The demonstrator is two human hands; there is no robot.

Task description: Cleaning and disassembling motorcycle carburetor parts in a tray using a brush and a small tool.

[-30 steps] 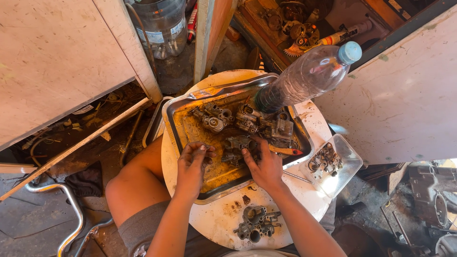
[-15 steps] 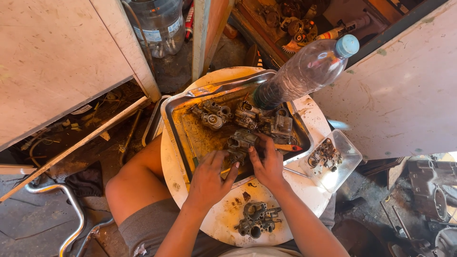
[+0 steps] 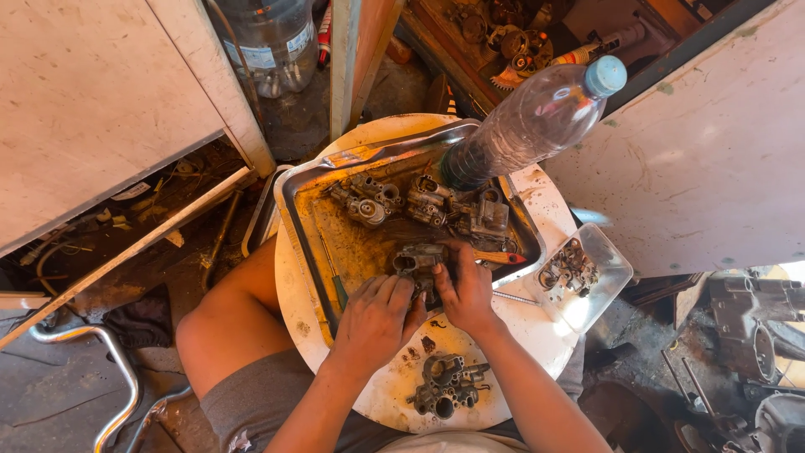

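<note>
A dirty metal tray [image 3: 312, 220] with a yellowish, oily bottom sits on a round white table [image 3: 295, 295]. My left hand [image 3: 377, 310] and my right hand [image 3: 466, 287] meet at the tray's near edge. Both hands grip a grimy metal carburetor body [image 3: 415, 260]. Several similar carburetor parts [image 3: 428, 204] lie at the back of the tray. A screwdriver [image 3: 332, 277] lies along the tray's left side. Another carburetor part [image 3: 446, 384] rests on the table close to me.
A clear plastic bottle [image 3: 528, 122] with a blue cap stands in the tray's far right corner. A clear plastic container [image 3: 605, 275] of small metal parts sits at the table's right. A red-tipped tool [image 3: 503, 257] lies in the tray. White panels stand left and right.
My left hand has moved right from the tray's oily middle to join my right hand. Both hands have closed on the carburetor body.
</note>
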